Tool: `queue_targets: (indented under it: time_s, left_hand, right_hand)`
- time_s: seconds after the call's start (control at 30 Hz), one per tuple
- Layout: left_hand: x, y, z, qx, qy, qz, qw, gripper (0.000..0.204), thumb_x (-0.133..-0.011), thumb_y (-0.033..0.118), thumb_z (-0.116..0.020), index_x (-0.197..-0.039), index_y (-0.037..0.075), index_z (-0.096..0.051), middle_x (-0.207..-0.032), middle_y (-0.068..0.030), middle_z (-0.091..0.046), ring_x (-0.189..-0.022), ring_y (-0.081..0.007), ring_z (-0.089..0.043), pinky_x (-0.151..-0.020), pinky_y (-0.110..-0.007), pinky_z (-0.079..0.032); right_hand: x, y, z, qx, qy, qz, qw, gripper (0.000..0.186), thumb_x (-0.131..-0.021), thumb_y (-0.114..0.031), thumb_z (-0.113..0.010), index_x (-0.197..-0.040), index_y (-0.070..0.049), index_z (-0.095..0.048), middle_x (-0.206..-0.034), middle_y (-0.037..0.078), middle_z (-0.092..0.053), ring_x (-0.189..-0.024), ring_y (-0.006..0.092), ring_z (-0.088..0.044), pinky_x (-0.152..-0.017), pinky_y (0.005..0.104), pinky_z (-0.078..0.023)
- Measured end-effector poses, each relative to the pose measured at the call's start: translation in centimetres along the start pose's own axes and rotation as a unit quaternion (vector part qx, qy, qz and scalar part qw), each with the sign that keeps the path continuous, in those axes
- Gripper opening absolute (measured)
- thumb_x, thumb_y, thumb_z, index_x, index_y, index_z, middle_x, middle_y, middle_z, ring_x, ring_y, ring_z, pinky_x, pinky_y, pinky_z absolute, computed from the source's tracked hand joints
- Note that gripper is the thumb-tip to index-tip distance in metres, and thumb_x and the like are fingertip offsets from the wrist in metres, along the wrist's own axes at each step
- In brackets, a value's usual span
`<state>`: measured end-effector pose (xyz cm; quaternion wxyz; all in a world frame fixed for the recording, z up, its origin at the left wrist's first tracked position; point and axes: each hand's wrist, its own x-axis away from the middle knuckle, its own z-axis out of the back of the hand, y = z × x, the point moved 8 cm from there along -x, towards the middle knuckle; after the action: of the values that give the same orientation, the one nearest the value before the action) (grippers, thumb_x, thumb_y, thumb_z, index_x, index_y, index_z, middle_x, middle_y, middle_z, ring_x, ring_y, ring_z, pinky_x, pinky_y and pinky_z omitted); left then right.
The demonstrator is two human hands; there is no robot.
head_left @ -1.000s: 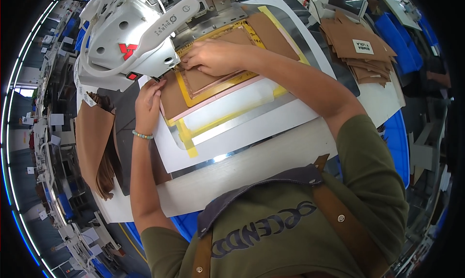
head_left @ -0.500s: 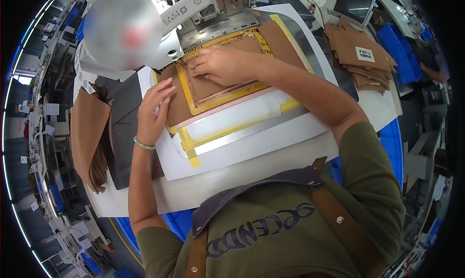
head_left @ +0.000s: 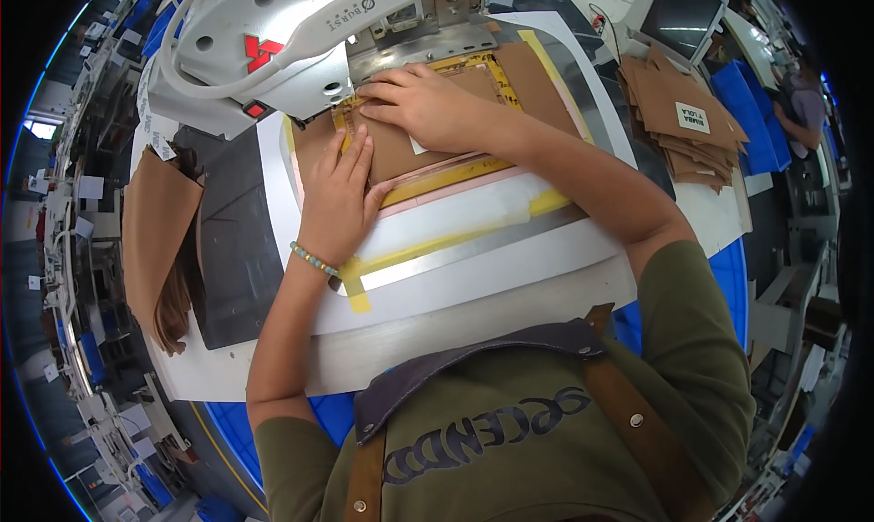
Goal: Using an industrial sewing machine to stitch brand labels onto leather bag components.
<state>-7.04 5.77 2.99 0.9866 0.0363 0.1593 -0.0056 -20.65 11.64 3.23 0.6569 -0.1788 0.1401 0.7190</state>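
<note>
Before me a flat sewing template (head_left: 455, 233) edged with yellow tape lies under the head of a white sewing machine (head_left: 218, 30). A yellow frame (head_left: 455, 172) with dark handwriting sits on it, around a brown sheet (head_left: 393, 149). My left hand (head_left: 341, 194) rests at the frame's left side, fingers stretched out and thumb spread over the lower left corner. My right hand (head_left: 432, 112) lies palm down on the brown sheet, fingers stretched toward the machine head. A small piece of a white patch (head_left: 417, 146) shows beneath the right palm; the rest is hidden.
Folded brown sheets (head_left: 159, 240) hang in a bundle at the table's left. A pile of brown pieces (head_left: 683, 112), the top one with a white label, lies at right, near a screen (head_left: 685, 14) and a blue bin (head_left: 754, 112). Another person (head_left: 806, 112) stands far right.
My left hand has moved right onto the frame and brown sheet. The right hand has shifted slightly, its fingers straighter. A white patch now shows under it.
</note>
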Motion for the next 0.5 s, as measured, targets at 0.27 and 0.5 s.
queue_targets:
  time_s: [0.27, 0.5]
  left_hand:
    - [-0.13, 0.26, 0.39, 0.037, -0.01, -0.01, 0.999, 0.063, -0.096, 0.023, -0.073, -0.147, -0.01, -0.056, -0.158, -0.0214, -0.054, -0.142, -0.0397, -0.05, -0.12, -0.046, -0.041]
    - [-0.09, 0.36, 0.49, 0.037, -0.02, -0.006, 0.999, 0.063, -0.096, 0.023, -0.073, -0.147, -0.011, -0.056, -0.157, -0.0219, -0.055, -0.141, -0.0394, -0.052, -0.119, -0.046, -0.042]
  right_hand:
    - [-0.12, -0.31, -0.1, 0.017, 0.027, -0.001, 0.999, 0.045, -0.091, -0.011, -0.067, -0.136, -0.008, -0.072, -0.15, 0.012, -0.06, -0.141, 0.0283, -0.052, -0.118, 0.0461, -0.037]
    - [-0.54, -0.36, -0.14, -0.004, 0.023, -0.005, 1.0, 0.041, -0.096, -0.013, -0.062, -0.135, -0.009, -0.072, -0.147, 0.012, -0.061, -0.14, 0.0275, -0.052, -0.119, 0.0457, -0.036]
